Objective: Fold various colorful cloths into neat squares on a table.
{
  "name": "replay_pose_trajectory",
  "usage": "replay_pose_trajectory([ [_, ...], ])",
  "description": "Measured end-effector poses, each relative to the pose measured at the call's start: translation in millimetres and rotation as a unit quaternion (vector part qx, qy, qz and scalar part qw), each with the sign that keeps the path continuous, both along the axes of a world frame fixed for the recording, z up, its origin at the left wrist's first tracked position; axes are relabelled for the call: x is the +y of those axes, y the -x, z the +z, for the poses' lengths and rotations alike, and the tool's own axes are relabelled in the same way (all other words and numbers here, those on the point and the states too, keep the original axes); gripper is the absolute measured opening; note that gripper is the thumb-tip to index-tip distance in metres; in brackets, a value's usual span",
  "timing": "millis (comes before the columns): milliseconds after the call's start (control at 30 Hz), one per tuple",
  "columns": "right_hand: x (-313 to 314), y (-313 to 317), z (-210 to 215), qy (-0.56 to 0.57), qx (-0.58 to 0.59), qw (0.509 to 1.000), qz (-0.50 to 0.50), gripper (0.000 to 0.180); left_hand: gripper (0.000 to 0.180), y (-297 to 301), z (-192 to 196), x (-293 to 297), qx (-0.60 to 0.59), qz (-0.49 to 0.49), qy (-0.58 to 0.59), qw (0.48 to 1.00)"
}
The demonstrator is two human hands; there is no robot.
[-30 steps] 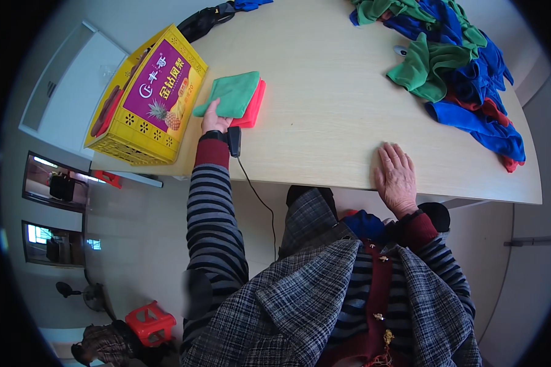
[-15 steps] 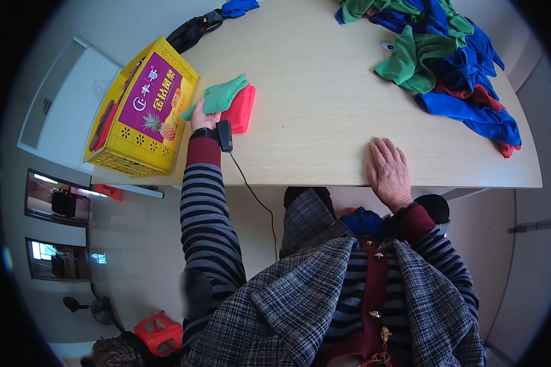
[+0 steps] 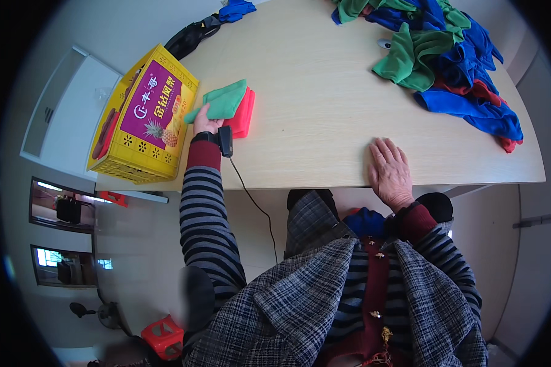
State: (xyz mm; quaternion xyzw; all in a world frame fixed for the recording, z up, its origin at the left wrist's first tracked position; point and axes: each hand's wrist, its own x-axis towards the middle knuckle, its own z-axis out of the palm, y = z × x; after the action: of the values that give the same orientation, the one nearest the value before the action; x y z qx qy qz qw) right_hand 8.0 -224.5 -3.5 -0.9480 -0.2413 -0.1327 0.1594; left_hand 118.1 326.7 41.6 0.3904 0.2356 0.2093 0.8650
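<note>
My left hand (image 3: 207,120) is closed on the near left corner of a folded green cloth (image 3: 225,100), its thumb on top. The green cloth lies over a folded red cloth (image 3: 245,116), whose right side sticks out from under it. The fingers beneath the green cloth are partly hidden. Close to the table's front edge, my right hand (image 3: 390,174) rests palm down and flat, with nothing in it.
A yellow crate (image 3: 134,160) with a purple label stands left of my left hand. A heap of green, blue and red cloths (image 3: 465,73) covers the table's (image 3: 312,122) far right. Black and blue items (image 3: 193,40) lie far left. A cable (image 3: 253,199) hangs from my left wrist.
My left thumb has come over the edge of the green cloth, and the cloth has dropped flatter onto the red one. My right hand has stayed in place. The view has shifted slightly.
</note>
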Motion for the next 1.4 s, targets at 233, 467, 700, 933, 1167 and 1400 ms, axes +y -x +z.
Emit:
replay_pose_trajectory([
  [233,-5,2,3,-0.022,0.006,1.0,0.002,0.052,0.043,15,-23,7,0.049,-0.032,0.034,0.998],
  [467,-9,0,-6,-0.013,-0.002,1.0,-0.009,0.054,0.047,71,-37,-61,0.112,-0.107,0.005,0.988],
  [700,-60,-55,6,-0.15,0.103,0.983,0.028,0.028,0.013,135,-52,-238,0.088,-0.217,-0.34,0.911],
  [933,-136,-190,53,-0.286,0.083,0.933,-0.203,0.03,0.01,132,-88,-264,0.019,-0.027,-0.589,0.807],
  [1167,-134,-264,24,-0.1,0.082,0.933,-0.337,0.037,0.006,142,-80,-274,0.02,0.031,-0.645,0.764],
  [1400,-136,-302,2,-0.147,0.066,0.934,-0.318,0.028,0.006,131,-75,-284,0.007,0.059,-0.677,0.733],
])
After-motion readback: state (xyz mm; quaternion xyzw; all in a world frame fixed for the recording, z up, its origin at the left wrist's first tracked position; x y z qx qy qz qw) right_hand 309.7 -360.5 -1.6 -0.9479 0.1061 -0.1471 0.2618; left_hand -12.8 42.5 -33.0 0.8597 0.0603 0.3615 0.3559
